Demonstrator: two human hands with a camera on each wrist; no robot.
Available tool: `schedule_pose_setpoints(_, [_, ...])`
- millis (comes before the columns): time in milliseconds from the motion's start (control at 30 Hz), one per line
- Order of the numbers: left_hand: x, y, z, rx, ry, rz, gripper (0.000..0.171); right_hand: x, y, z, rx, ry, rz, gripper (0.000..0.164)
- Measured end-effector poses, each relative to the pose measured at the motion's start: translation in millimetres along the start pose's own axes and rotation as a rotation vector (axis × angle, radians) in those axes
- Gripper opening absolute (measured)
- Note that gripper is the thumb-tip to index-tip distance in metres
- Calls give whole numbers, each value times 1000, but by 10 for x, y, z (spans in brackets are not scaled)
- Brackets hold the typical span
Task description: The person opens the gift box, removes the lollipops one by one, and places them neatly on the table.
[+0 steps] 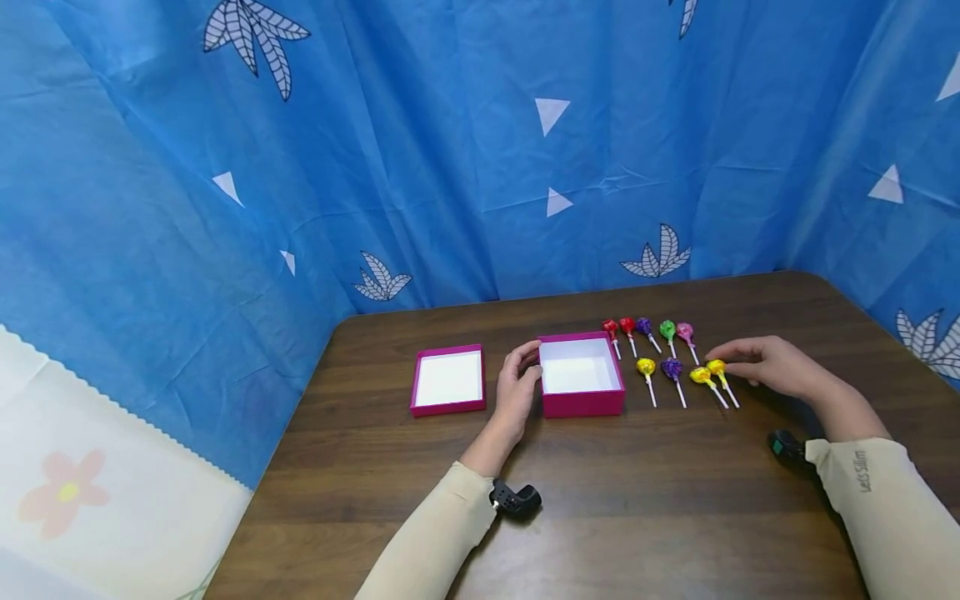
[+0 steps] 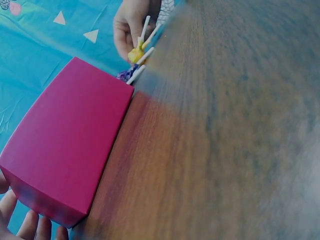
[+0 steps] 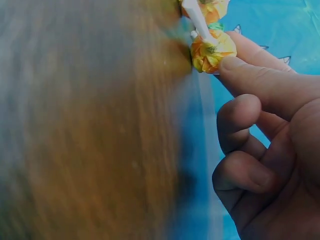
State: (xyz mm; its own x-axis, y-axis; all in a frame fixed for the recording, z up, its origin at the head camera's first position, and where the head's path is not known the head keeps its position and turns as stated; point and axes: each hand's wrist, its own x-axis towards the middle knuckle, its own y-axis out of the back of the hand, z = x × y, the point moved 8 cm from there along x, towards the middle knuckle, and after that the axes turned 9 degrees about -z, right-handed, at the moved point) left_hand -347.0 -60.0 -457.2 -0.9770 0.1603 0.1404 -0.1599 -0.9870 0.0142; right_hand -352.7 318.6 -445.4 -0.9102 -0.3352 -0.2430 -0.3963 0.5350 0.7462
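Observation:
An open-topped magenta box (image 1: 583, 405) with a white inside stands on the table. My left hand (image 1: 517, 387) rests against its left side. In the left wrist view, the fingers (image 2: 28, 225) lie along the box's outer wall. At the right, my right hand (image 1: 780, 367) pinches the head of a yellow lollipop (image 1: 717, 367) between thumb and index finger, its other fingers loosely bent. Right beside it lies another yellow lollipop (image 1: 701, 376). The right wrist view shows the thumb (image 3: 232, 64) against the yellow wrapper (image 3: 212, 52).
Left of the box lies its magenta lid (image 1: 448, 379), white inside up. A front row also has a yellow lollipop (image 1: 646, 367) and a purple one (image 1: 672, 369). Behind them lie several more, including green (image 1: 668, 329) and pink (image 1: 686, 332). A blue curtain (image 1: 450, 167) hangs behind the table.

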Motion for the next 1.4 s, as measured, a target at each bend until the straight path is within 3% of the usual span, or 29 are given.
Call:
schedule_pose_setpoints(600, [-14,44,-5,12,5,6,41,-45,-58,-29,39,16,27,35])
schedule_pose_setpoints(1100, [-2,-29,-6,4,3,-9,41,-140,-52,15,54,-10,31,39])
schedule_pose_setpoints(1267, [-10,0,-12,-1,4,-4,41,-146,-38,-57,38,-1,65,39])
schedule_pose_setpoints(1400, [-30,40,1,-19,17,-3,42,-165,26,-236,-4,21,126,38])
